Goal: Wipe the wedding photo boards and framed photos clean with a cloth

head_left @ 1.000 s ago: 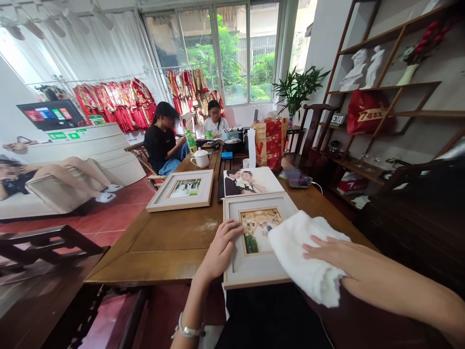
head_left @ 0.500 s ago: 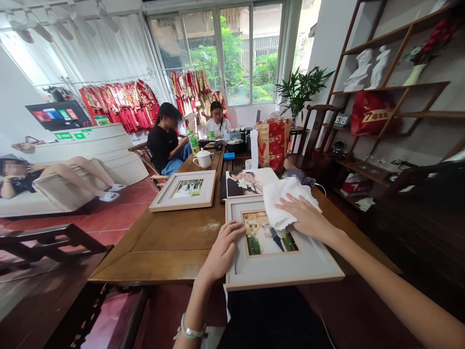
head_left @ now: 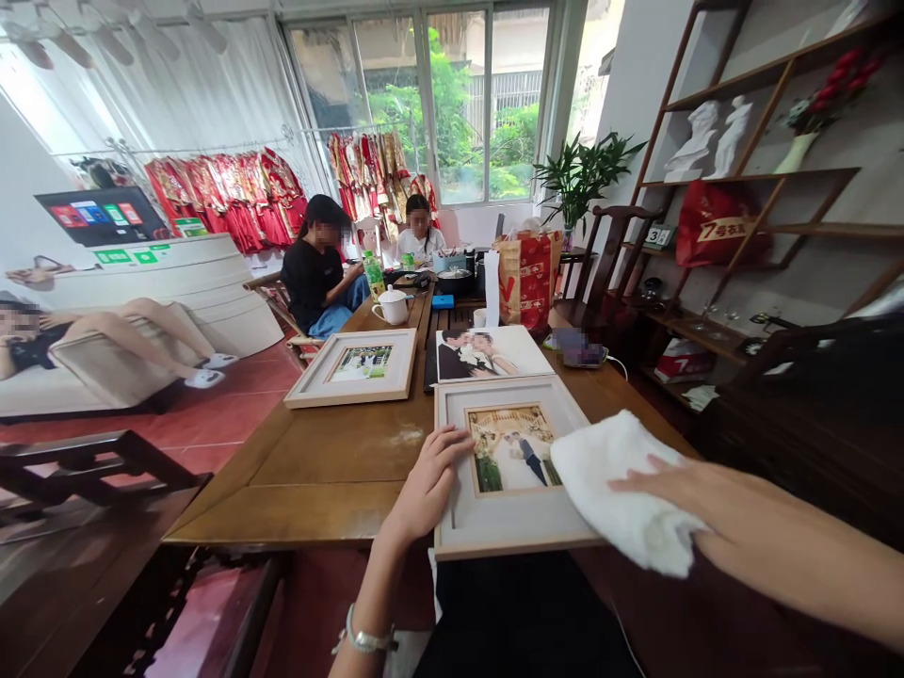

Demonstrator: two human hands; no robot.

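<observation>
In a bright room with a wide window point(head_left: 459, 122) and red garments point(head_left: 230, 200) on rails at the back, faces a brown wooden counter point(head_left: 297, 485). Has a framed photo point(head_left: 509, 461) lying flat at the near edge, close to the body, presumably for easy reach. With the left hand point(head_left: 430, 478), touches the left border, half open, fingers lightly bent over the edge and onto the pale mat, closed around nothing; most likely placed so against sliding. With the right hand point(head_left: 688, 490), covers a white cloth point(head_left: 628, 518) at the right border, fingers stretched and blurred across the top. Cannot tell how firmly, with the thumb hidden. Seems bunched thick for a soft layer between skin and frame.

Just beyond, shows a flat photo panel point(head_left: 494, 356), and to the left a second framed photo point(head_left: 357, 365), apparently set off for elbow room. Farther along, includes a white lidded mug point(head_left: 390, 306) and a red-and-tan paper bag point(head_left: 526, 282), too unclear to read beyond a large V-like mark.

On the shelf unit point(head_left: 819, 229), reads "7号衣" on a red bag point(head_left: 717, 226), then blurs; below, only "7" on a red-and-white box point(head_left: 684, 362). On a small block calendar point(head_left: 658, 234), shows a "3" beside an unclear figure. On the green cards point(head_left: 113, 255) at far left, too small to read.
</observation>
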